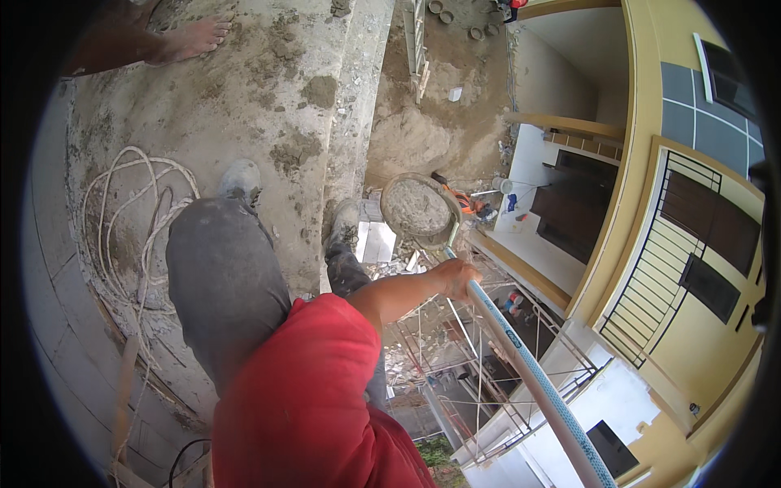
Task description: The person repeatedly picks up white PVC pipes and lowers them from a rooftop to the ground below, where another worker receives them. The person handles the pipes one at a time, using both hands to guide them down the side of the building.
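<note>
Okay so the main thing here is a long blue-and-grey pole (533, 376), and it's already running right through the fingers of what looks like the left hand (455, 279), so there's no gap between the two. The fist is wrapped tight around the pole near its upper end, with nothing else in it that I can see. Long axis goes on a slant, from up by the hand down to the lower right edge of the view, while the forearm comes in almost crosswise from the left. Right hand is out of view, so can't tell you what its fingers are up to. Just past the fist, up and a bit left, is a round tub (416, 237) full of wet grey mortar (416, 206); the upper tip of the pole points toward its lower right rim, but I honestly can't tell if they touch. As for labels, the pole has some small printing along the blue, too slanted for me to make out, and I can't find any other readable writing. Further out, the boots (345, 221) are on a concrete slab (268, 114), with a loose coil of pale rope (167, 215) to the left, somebody else's bare foot (191, 41) top left, and a yellow building (720, 358) off right.
</note>
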### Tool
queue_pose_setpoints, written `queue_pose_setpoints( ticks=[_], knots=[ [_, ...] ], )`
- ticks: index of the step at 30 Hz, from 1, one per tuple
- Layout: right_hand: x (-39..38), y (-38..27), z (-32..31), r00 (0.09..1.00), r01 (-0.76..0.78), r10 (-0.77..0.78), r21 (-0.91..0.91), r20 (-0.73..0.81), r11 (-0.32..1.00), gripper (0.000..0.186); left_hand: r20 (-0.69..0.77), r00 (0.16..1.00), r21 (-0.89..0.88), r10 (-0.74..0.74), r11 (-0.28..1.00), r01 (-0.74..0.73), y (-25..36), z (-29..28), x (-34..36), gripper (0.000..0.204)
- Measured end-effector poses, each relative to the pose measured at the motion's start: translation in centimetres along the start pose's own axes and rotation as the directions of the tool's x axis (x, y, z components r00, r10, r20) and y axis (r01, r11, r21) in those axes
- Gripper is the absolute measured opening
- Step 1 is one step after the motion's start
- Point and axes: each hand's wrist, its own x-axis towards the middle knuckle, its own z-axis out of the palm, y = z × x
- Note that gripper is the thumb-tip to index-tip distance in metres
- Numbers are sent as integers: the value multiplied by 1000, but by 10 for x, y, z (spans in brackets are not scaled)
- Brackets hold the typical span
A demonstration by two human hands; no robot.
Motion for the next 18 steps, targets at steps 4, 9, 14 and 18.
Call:
queue_pose_setpoints(
  ticks=[4, 9, 14, 18],
  knots=[
    [6, 69, 15, 990, 92, -88, 35, -114, 995, 40, -125, 978, 160, 168, 976, -148, 132, -39, -22, 29],
    [25, 141, 29, 977, 142, -125, 89, -170, 986, 34, -55, 969, 166, 241, 959, -229, 329, -92, -45, 27],
    [50, 77, -1, 945, 294, -268, 127, -186, 947, 28, -184, 882, 162, 434, 899, -408, 463, -146, -74, 16],
    [70, 0, -50, 861, 481, -442, 117, -252, 869, 24, -220, 914, 389, 341, 890, -238, 517, -209, -118, 19]
  ],
)
